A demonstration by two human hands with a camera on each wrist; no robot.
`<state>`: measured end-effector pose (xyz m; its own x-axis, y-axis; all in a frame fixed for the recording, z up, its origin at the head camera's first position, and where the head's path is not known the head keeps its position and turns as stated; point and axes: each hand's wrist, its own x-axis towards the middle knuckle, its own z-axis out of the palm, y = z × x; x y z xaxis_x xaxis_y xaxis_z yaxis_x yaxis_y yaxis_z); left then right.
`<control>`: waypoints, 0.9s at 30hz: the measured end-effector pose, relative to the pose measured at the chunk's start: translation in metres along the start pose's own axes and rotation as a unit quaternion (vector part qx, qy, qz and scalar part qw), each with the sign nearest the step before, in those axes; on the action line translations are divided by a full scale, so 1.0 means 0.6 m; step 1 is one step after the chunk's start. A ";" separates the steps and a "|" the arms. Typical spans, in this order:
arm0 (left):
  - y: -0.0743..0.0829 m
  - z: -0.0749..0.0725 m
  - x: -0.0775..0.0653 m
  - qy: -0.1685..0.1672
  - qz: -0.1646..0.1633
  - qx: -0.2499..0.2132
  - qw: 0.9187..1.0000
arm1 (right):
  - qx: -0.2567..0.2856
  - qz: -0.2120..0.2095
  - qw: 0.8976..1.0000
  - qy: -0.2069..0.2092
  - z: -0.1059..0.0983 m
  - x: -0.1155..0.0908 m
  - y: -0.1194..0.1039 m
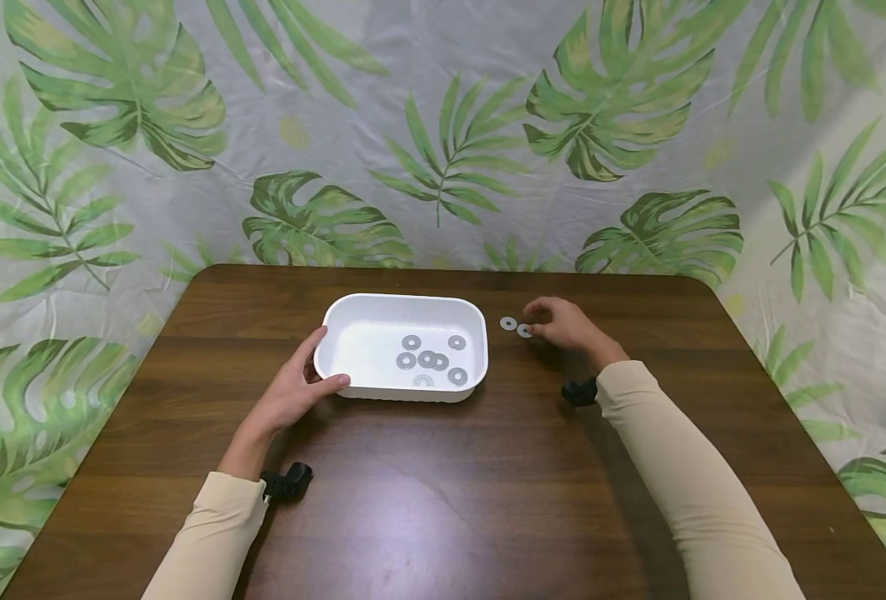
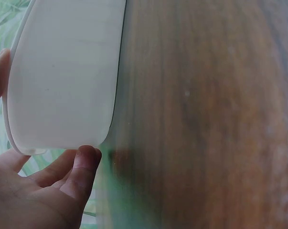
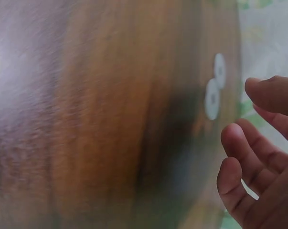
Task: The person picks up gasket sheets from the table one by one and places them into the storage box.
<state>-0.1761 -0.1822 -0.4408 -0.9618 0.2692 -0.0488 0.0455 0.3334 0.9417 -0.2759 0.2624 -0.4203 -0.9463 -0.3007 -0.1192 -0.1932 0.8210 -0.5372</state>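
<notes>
My left hand (image 1: 292,392) grips the left end of a white plastic tub (image 1: 393,395), its thumb over the front rim and its fingers around the end wall. The left wrist view shows those fingertips against the tub wall (image 2: 67,81). Inside lie several flat grey washers (image 1: 458,382), two of them overlapping. To the right of the tub, two more washers lie on the table, the left one (image 1: 503,323) and the right one (image 1: 521,332), edge to edge. Over the right one hovers my right hand (image 1: 568,323), fingers loosely bent, nothing between them in the right wrist view.
The brown wooden table (image 1: 412,500) has rounded far corners. A leaf-patterned cloth (image 1: 473,108) hangs behind its back edge. Black wrist devices (image 1: 288,483) are strapped beneath both sleeves.
</notes>
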 end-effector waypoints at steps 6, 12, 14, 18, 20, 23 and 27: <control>0.000 0.001 0.001 -0.001 0.001 0.001 1.000 | -0.005 -0.001 1.000 0.013 0.016 0.001 0.014; 0.001 0.001 0.000 -0.002 0.001 0.000 1.000 | -0.033 -0.008 0.999 0.025 0.027 0.005 0.018; 0.002 0.001 0.000 -0.001 0.002 0.001 1.000 | -0.041 -0.005 0.999 0.025 0.029 0.006 0.019; 0.003 0.001 0.000 -0.001 0.004 0.001 1.000 | -0.042 0.004 0.999 0.024 0.030 0.011 0.017; 0.003 0.001 -0.001 -0.001 0.003 0.001 1.000 | -0.039 0.014 0.999 0.019 0.030 0.015 0.015; 0.002 0.000 -0.002 0.001 0.002 0.004 1.000 | -0.034 0.026 0.999 0.009 0.029 0.019 0.010; 0.002 0.000 -0.002 0.002 0.002 0.007 1.000 | -0.023 0.040 0.999 0.012 0.030 0.016 0.007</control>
<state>-0.1747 -0.1821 -0.4396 -0.9626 0.2675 -0.0438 0.0529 0.3441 0.9374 -0.2814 0.2539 -0.4388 -0.9648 -0.2221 -0.1408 -0.1277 0.8636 -0.4877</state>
